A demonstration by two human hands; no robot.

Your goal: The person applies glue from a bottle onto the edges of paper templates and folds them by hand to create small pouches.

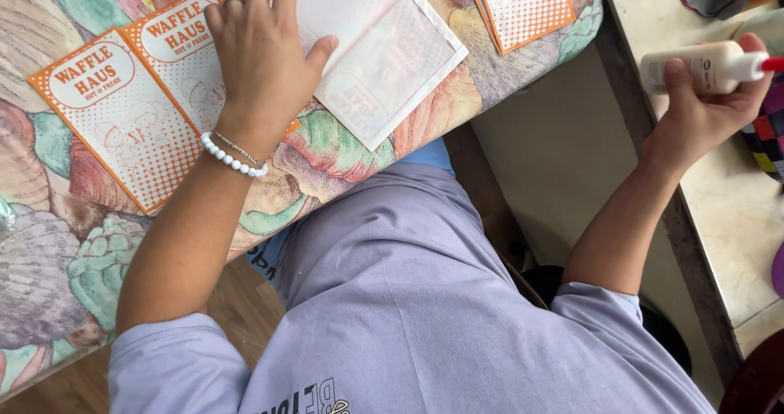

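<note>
At the far left, under and beside our left forearm, two orange-and-white printed paper bags (122, 112) lie flat, side by side, on the floral-patterned cushion (49, 242) that serves as our work surface. Our left hand (261, 55), with a ring and a white bead bracelet (233, 157) at the wrist, is spread open and pressed palm-down on a white unfolded bag sheet (384, 55); the sheet runs out from under the thumb toward the right, blank side up, its printing only faintly showing through. More orange printed bags (523, 6) sit beyond it, past our fingertips to the right.

Across the gap, well apart from the left hand, our right hand (702, 104) is closed around a white glue bottle (702, 64) with a red tip, held on its side over the edge of the pale stone bench (735, 218).

We judge this to be the gluing step: the sheet is pinned flat and the glue is in hand but not yet at the paper. The next move calls for bringing the bottle across to the sheet's edge while the left hand keeps it from sliding.
</note>
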